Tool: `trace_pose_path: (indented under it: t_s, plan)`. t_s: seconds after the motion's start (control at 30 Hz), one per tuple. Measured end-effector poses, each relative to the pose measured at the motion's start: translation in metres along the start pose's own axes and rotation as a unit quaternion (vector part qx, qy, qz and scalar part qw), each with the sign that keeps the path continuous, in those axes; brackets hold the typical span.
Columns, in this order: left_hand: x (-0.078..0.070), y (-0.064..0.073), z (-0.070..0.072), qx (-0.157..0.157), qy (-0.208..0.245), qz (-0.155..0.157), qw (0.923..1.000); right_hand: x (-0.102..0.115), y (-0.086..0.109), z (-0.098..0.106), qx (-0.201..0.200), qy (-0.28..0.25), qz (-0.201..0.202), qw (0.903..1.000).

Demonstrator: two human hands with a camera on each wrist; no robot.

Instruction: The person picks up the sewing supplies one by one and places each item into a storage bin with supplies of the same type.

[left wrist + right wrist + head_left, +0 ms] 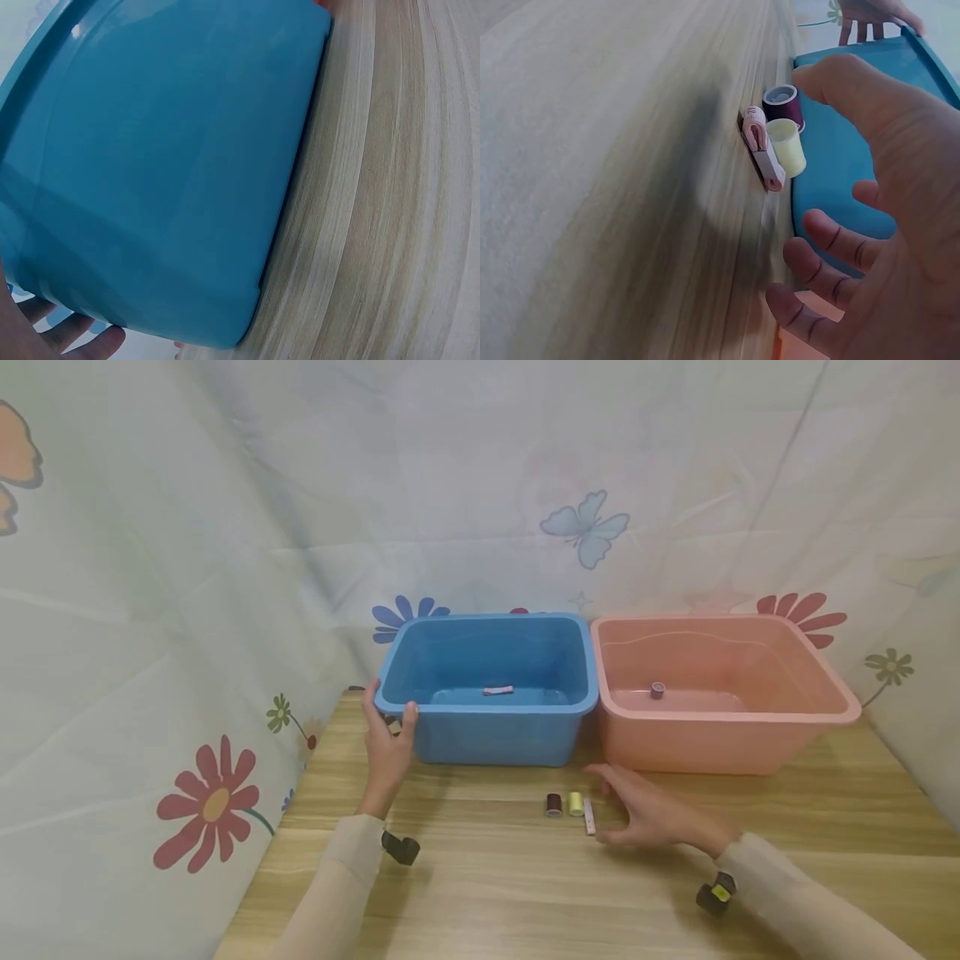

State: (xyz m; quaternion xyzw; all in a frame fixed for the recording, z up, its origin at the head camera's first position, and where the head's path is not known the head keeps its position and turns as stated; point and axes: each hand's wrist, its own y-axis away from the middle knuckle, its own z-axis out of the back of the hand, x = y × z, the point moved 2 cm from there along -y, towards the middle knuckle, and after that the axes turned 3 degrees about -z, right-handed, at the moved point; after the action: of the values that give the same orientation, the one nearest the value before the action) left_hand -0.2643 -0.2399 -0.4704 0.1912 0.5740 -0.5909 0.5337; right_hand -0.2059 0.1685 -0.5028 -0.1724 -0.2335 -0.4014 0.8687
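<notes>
My left hand (388, 747) grips the front left corner of a blue plastic bin (495, 735), thumb at the front rim and fingers round the left side. My right hand (645, 810) hovers over the table with thumb and fingers spread and nothing held. Just left of it lie a folded pale pink measuring tape (589, 817), a yellow thread spool (575, 803) and a dark maroon thread spool (553, 805). In the right wrist view, the tape (763, 150) sits against the yellow spool (787, 148), with the maroon one (784, 105) beyond.
A pink plastic bin (697, 743) stands right of the blue one, rims nearly touching. Inside it lies a dark spool (657, 690). A similar folded tape (498, 691) lies in the blue bin. Behind the wooden table (480, 893) hangs a printed cloth (465, 485).
</notes>
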Motion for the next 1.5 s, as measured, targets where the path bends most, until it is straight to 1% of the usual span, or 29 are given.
trace_pose_path:
  t_s: [0.17,0.37,0.5,0.77,1.1,1.3,1.5]
  plan:
    - [-0.001,0.000,0.000,-0.001,-0.005,0.000,1.0000,-0.003,-0.003,-0.003,0.014,0.004,-0.022,0.9996]
    - [0.001,0.000,0.000,0.002,-0.005,-0.001,1.0000,-0.003,-0.004,-0.006,0.020,-0.006,-0.020,0.9996]
    - [0.000,0.000,-0.001,0.003,-0.004,0.000,1.0000,-0.003,-0.005,-0.008,0.024,-0.009,-0.028,0.9993]
    - [-0.001,0.000,-0.001,0.000,-0.006,0.004,1.0000,-0.003,-0.005,-0.012,0.021,0.000,-0.033,0.9992]
    - [0.002,0.000,-0.001,-0.003,-0.008,-0.004,1.0000,-0.006,-0.007,-0.014,0.026,0.018,-0.044,0.9985]
    - [0.002,0.000,-0.001,0.000,-0.007,-0.005,1.0000,-0.009,-0.007,-0.017,0.027,0.030,-0.044,0.9982]
    - [0.000,0.000,-0.001,0.002,-0.010,-0.006,0.9999,-0.008,-0.007,-0.017,0.026,0.036,-0.042,0.9981]
